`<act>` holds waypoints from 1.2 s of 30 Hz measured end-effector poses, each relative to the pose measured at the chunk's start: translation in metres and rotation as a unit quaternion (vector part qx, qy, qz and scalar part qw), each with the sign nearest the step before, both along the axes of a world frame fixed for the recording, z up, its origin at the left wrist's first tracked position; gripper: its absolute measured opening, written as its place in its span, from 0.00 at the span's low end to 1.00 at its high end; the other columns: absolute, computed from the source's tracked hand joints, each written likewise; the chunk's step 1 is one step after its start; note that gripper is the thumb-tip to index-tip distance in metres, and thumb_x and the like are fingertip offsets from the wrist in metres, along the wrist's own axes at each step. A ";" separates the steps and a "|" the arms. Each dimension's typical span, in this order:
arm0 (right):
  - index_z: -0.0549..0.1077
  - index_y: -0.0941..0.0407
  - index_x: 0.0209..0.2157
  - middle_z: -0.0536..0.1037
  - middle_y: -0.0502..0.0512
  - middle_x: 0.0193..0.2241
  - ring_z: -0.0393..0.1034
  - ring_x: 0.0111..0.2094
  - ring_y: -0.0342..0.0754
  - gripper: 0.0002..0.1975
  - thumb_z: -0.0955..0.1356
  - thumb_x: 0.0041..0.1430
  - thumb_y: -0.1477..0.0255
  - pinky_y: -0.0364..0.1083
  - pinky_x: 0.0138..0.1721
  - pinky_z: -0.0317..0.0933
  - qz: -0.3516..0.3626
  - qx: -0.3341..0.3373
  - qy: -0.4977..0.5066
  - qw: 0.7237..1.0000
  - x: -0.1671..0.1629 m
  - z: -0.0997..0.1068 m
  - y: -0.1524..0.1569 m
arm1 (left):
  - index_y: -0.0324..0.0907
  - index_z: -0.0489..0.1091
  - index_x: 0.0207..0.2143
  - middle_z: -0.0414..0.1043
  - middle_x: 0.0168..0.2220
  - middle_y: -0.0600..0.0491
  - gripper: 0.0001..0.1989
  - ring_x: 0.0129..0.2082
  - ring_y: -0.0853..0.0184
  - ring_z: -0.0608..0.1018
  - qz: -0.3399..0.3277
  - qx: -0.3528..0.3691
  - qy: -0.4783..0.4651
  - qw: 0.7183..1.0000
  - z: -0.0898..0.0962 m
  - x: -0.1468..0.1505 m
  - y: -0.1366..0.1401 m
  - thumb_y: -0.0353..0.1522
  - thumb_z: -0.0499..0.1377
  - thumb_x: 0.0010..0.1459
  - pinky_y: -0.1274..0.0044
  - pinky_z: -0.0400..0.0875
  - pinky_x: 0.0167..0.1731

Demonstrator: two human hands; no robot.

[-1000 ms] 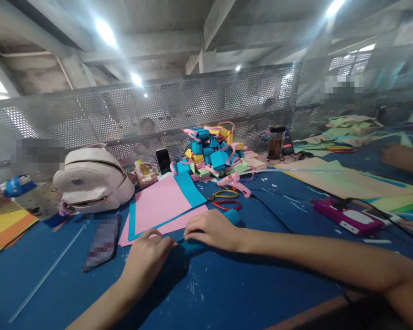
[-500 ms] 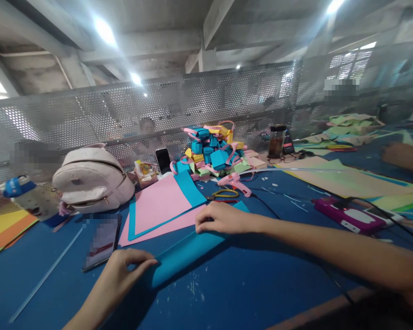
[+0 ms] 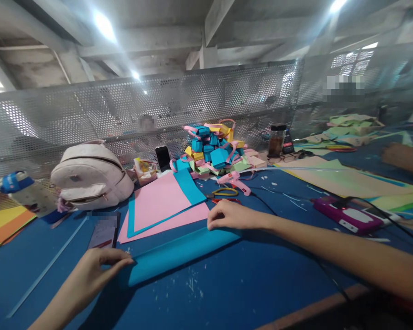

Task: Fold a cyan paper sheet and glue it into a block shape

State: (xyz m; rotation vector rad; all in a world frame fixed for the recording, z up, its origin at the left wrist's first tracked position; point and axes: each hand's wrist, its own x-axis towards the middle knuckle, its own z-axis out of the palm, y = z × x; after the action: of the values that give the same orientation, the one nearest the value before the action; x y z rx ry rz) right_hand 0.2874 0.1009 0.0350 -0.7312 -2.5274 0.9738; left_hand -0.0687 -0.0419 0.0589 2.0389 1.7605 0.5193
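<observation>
A long folded sheet of blue craft paper (image 3: pixel 182 254) stretches across the front of the blue table (image 3: pixel 227 293). My left hand (image 3: pixel 100 270) pinches its left end between thumb and fingers. Near the right end, the closed fingers of my right hand (image 3: pixel 232 215) grip its far edge. Just behind it lie pink paper sheets (image 3: pixel 161 199) with blue ones among them. A phone (image 3: pixel 105 229) lies flat beyond my left hand, which hides its near part. Yellow-handled scissors (image 3: pixel 225 191) and a pink glue gun (image 3: pixel 234 182) lie behind my right hand.
A pile of small paper boxes (image 3: pixel 215 151) stands at the back, before a perforated metal screen (image 3: pixel 192 96). To the left are a pale backpack (image 3: pixel 93 176) and a bottle (image 3: pixel 33 197). A purple power strip (image 3: pixel 347 215) with cables sits right. Another person's hand (image 3: pixel 404 158) shows far right.
Both hands have moved apart, the left one leftward and the right one slightly rightward. The blue paper has turned closer to level and shifted left at its left end.
</observation>
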 end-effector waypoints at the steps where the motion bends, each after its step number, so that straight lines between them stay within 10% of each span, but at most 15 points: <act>1: 0.80 0.60 0.30 0.80 0.53 0.28 0.71 0.30 0.46 0.10 0.69 0.56 0.68 0.41 0.30 0.56 -0.003 -0.005 0.000 1.000 0.003 -0.001 0.000 | 0.44 0.80 0.29 0.81 0.33 0.52 0.17 0.37 0.58 0.81 -0.002 -0.005 0.003 1.000 0.001 -0.005 -0.001 0.45 0.58 0.58 0.79 0.72 0.37; 26: 0.80 0.59 0.30 0.78 0.54 0.25 0.68 0.27 0.47 0.15 0.73 0.48 0.60 0.43 0.28 0.57 -0.089 -0.066 0.051 0.992 0.025 -0.013 0.001 | 0.40 0.77 0.25 0.78 0.28 0.54 0.20 0.32 0.61 0.77 0.040 -0.052 0.004 0.998 0.012 -0.015 -0.014 0.47 0.58 0.56 0.81 0.67 0.34; 36: 0.77 0.58 0.32 0.78 0.53 0.31 0.69 0.32 0.47 0.11 0.65 0.61 0.67 0.43 0.32 0.56 -0.082 0.073 -0.023 0.994 0.026 -0.006 0.009 | 0.43 0.81 0.38 0.81 0.36 0.50 0.22 0.34 0.57 0.80 0.029 -0.026 0.035 0.999 -0.006 -0.007 -0.008 0.48 0.54 0.60 0.76 0.73 0.31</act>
State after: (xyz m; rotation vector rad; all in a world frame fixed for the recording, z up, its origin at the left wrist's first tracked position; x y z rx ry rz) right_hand 0.3129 0.1097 0.0286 -0.9100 -2.4988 0.7182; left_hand -0.0754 -0.0498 0.0526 1.9986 1.8580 0.4209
